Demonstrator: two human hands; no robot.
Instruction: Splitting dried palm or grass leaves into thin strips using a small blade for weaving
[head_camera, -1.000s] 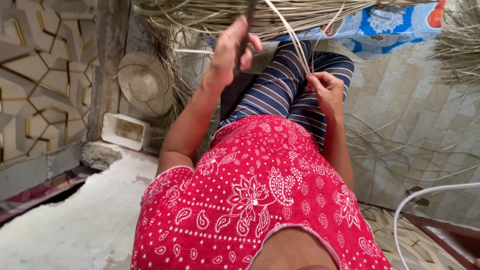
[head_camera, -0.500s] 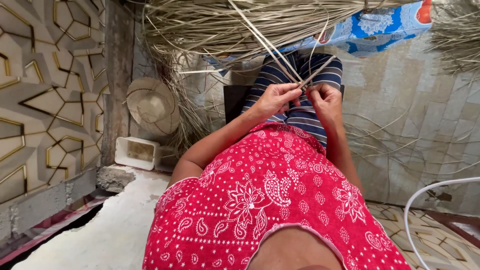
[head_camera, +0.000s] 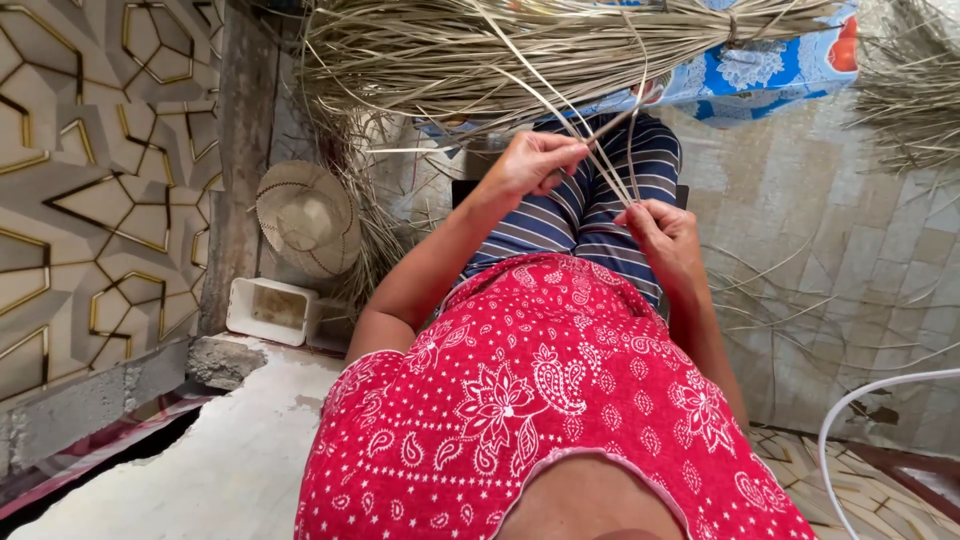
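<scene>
Left hand (head_camera: 535, 165) and right hand (head_camera: 660, 230) each pinch thin palm-leaf strips (head_camera: 590, 150) over the striped lap, grip closed on them. Weave barely started; big dried leaf bundle (head_camera: 520, 50) lies unused ahead. Woven hat (head_camera: 305, 218) at left.

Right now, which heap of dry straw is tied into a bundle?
The long straw bundle lying across the top, bound by a band near its right end. The straw pile at the right edge lies loose.
</scene>
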